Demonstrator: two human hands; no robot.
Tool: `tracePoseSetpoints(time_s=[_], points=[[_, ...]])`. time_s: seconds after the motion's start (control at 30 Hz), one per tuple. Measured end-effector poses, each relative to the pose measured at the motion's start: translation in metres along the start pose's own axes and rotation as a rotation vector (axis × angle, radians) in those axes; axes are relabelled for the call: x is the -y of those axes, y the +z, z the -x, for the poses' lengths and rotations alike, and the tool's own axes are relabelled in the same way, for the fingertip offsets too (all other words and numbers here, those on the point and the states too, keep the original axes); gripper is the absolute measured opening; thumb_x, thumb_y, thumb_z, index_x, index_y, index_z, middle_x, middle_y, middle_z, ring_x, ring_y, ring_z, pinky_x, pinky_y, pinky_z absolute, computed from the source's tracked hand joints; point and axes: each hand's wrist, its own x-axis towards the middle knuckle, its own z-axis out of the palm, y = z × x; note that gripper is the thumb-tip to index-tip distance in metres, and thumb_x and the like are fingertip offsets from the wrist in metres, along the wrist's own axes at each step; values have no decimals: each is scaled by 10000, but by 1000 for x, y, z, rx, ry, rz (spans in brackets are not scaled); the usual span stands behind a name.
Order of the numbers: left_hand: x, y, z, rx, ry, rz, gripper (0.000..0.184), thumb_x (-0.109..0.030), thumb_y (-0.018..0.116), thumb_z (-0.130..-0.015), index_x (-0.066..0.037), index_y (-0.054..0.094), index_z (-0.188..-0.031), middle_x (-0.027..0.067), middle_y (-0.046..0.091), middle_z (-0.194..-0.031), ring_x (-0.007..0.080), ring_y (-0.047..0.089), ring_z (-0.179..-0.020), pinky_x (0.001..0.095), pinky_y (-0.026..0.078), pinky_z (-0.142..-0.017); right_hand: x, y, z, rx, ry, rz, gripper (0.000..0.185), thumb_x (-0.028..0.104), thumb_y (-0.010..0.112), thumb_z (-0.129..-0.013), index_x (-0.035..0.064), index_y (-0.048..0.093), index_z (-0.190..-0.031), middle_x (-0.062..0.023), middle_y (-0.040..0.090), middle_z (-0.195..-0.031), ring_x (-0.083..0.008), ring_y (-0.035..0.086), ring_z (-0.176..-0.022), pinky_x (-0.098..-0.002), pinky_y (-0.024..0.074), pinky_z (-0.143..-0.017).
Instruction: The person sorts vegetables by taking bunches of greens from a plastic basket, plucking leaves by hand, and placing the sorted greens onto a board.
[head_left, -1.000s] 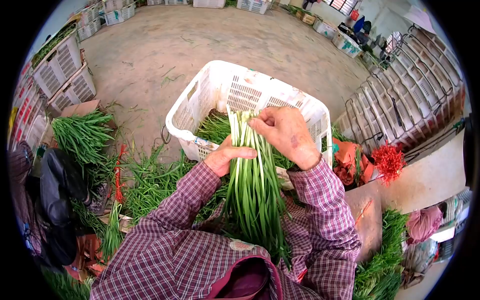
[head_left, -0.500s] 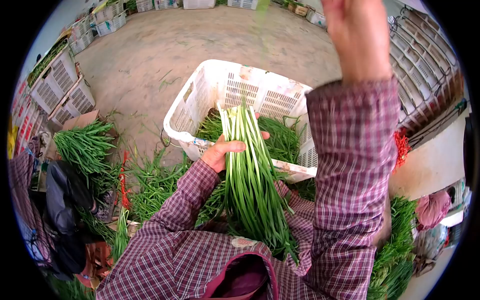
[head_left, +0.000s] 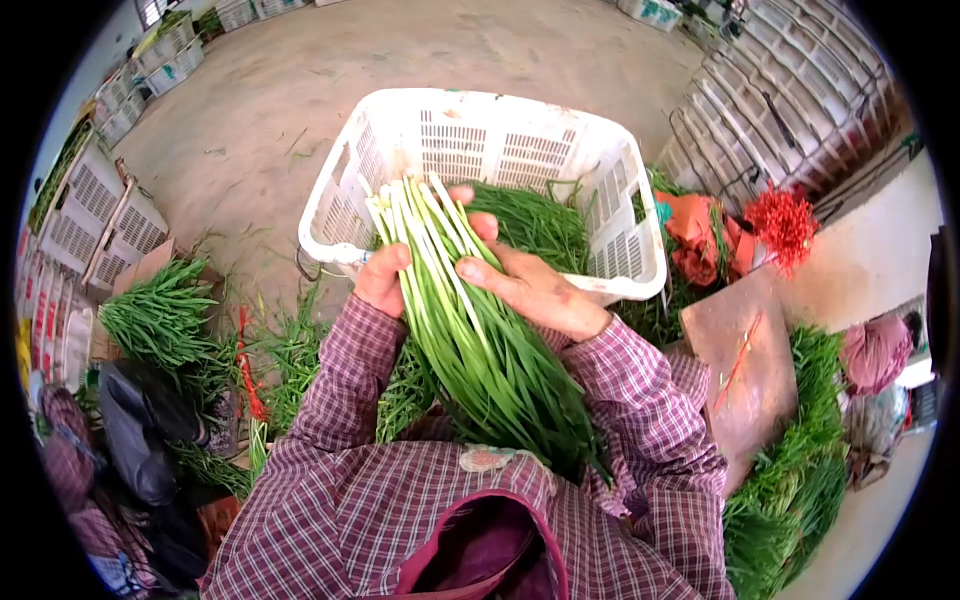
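Note:
A thick bunch of garlic chives slants across my lap, its pale stalk ends up and its green leaves hanging toward my body. Around the left side of the stalks my left hand is closed, thumb in front. From the right, my right hand grips the same bunch, with its thumb lying over the stalks and fingertips showing behind them. Just beyond both hands stands a white plastic crate, with more chives lying inside.
To the right are a board with a red tie on it, a bundle of red ties and a heap of chives. Crates are stacked behind. At left, another person's dark boot is near piled chives.
My right hand has come down from high at the upper right onto the bunch. The stalks now lean left, and the view has shifted, showing more of the right side.

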Motion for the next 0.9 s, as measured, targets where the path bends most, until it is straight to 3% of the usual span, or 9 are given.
tracePoseSetpoints(time_s=[0.07,0.13,0.23,0.33,0.4,0.47,0.53,0.73,0.9], points=[[0,4,-7,31,2,-89,743,-339,727,-756,-30,377,-1334,196,578,-1120,341,568,-1063,454,517,-888,1,-2,-3,66,-26,7,1054,782,374,-789,-145,403,-1291,-360,501,-1204,-412,471,-1203,-380,382,-1030],[-13,11,-12,-106,-21,-49,568,-162,677,-737,-15,449,-1236,181,616,-1015,342,605,-996,426,529,-870,11,-17,-13,221,91,26,1008,775,385,-786,-122,479,-1237,-345,535,-1163,-411,493,-1180,-408,394,-1016],[-44,27,-33,-195,69,-52,354,-82,610,-763,-58,471,-1087,124,601,-877,295,624,-821,419,547,-807,23,-16,-19,-64,-245,28,985,748,399,-803,-127,441,-1252,-335,546,-1152,-383,524,-1150,-399,411,-994],[-106,30,-61,-141,247,-291,332,-146,628,-753,-107,470,-1042,31,561,-779,206,594,-781,412,521,-839,34,-28,-15,-113,-434,125,861,622,504,-830,-72,377,-1323,-298,550,-1184,-357,541,-1137,-381,415,-985],[-156,35,-74,-29,346,-339,289,-130,615,-768,-104,482,-1024,25,553,-808,188,572,-803,404,468,-910,24,-35,0,-193,-485,183,699,392,641,-810,-14,398,-1324,-264,530,-1244,-337,538,-1150,-385,398,-1002],[-204,34,-83,70,412,-274,254,-114,598,-786,-102,488,-1014,20,541,-849,183,545,-857,399,416,-968,-14,-38,7,-254,-242,331,591,232,633,-785,1,438,-1292,-220,597,-1148,-353,589,-1040,-404,447,-915],[-237,40,-84,106,459,-207,276,-74,600,-790,-89,504,-1048,43,563,-868,215,552,-886,414,396,-982,-59,-38,16,-423,-279,454,471,193,570,-794,40,501,-1234,-205,640,-938,-359,605,-878,-441,474,-775],[-287,37,-90,55,562,-272,246,-34,609,-779,-83,539,-1010,59,582,-876,237,546,-915,433,386,-989,-89,-53,46,-351,-12,685,313,217,551,-846,24,636,-1078,-187,647,-982,-349,607,-915,-429,473,-828],[-296,38,-97,14,514,-254,223,-10,597,-782,-84,541,-985,64,576,-882,249,539,-937,454,431,-940,-60,-63,49,-315,-117,328,278,154,545,-876,25,629,-1108,-146,671,-955,-261,645,-825,-366,510,-759]])
